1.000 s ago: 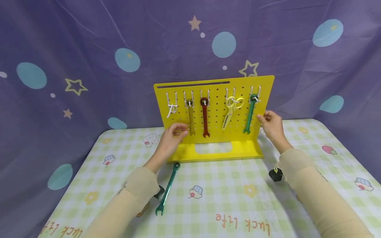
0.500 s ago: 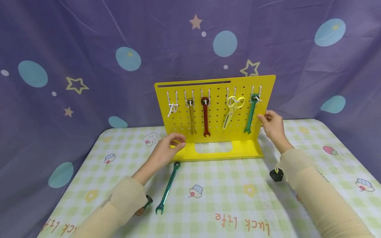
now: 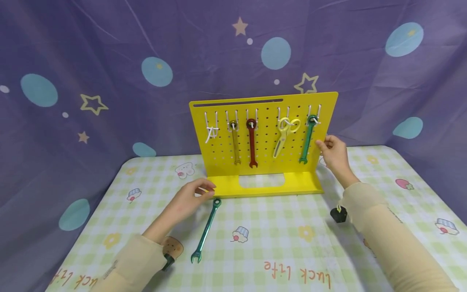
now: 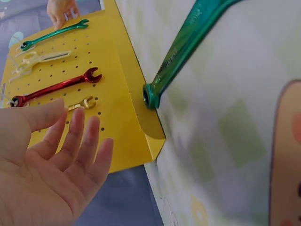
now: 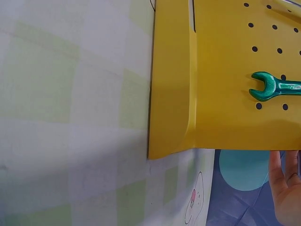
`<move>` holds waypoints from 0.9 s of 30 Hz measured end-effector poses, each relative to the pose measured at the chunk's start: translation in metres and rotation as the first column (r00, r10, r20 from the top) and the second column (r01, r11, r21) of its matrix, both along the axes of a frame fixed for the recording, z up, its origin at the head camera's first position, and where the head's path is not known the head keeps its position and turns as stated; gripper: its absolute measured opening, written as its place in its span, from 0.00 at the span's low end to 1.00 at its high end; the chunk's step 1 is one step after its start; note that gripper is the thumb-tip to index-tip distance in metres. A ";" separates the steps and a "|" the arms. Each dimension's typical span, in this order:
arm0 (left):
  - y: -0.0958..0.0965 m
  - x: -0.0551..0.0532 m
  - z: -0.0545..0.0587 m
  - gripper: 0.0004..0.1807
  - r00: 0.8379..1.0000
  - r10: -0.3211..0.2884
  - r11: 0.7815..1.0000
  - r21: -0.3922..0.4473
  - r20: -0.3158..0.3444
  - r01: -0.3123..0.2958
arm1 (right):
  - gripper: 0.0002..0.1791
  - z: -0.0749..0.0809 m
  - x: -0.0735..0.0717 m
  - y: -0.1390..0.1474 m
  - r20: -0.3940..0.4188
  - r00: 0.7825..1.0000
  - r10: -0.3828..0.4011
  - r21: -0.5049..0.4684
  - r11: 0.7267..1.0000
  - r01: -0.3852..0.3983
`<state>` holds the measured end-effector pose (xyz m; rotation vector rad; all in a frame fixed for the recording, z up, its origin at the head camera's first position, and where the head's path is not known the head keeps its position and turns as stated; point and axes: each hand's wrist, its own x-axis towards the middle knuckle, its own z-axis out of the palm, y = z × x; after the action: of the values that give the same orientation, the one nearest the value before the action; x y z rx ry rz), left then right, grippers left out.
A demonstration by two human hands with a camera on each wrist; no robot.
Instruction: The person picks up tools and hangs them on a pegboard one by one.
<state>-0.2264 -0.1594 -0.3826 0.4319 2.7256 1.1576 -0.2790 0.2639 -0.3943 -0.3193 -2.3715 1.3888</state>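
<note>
A yellow pegboard (image 3: 225, 162) stands upright on its base. My right hand (image 3: 334, 155) grips its right edge, thumb in front and fingers behind. My left hand (image 3: 189, 199) hovers by the base's front left corner, holding nothing; its fingers spread loosely in the left wrist view. Just right of that hand, a loose green wrench (image 3: 206, 231) lies on the table, ring end by the base. From white hooks hang a gold wrench (image 3: 235, 144), a red wrench (image 3: 252, 144), yellow scissors (image 3: 282, 138) and another green wrench (image 3: 307, 140). The leftmost hook (image 3: 211, 132) bears no tool.
A checked cloth with printed pictures covers the table (image 3: 270, 239). A purple curtain (image 3: 219, 52) hangs behind the board. Dark objects are by both wrists, one black piece (image 3: 338, 215) under the right sleeve.
My left hand has drawn down and left, from beside the gold wrench to the base's front left corner near the loose green wrench. The right hand keeps its grip on the board.
</note>
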 end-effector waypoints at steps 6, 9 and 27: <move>-0.009 0.004 -0.003 0.10 0.999 -0.026 0.999 -0.024 0.022 0.027 | 0.23 0.000 0.000 0.001 0.000 1.000 0.000 0.001 1.000 0.000; -0.011 0.006 -0.006 0.09 0.998 -0.022 0.999 -0.036 0.054 0.024 | 0.23 -0.001 0.000 0.000 -0.008 1.000 0.002 0.007 1.000 -0.002; -0.006 0.016 -0.020 0.25 0.974 -0.006 0.981 -0.189 0.227 0.050 | 0.23 -0.001 0.000 0.000 -0.018 1.000 0.000 -0.001 1.000 0.000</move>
<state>-0.2104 -0.1658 -0.4022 0.2914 2.5909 0.8638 -0.2791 0.2634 -0.3949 -0.3050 -2.3562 1.3875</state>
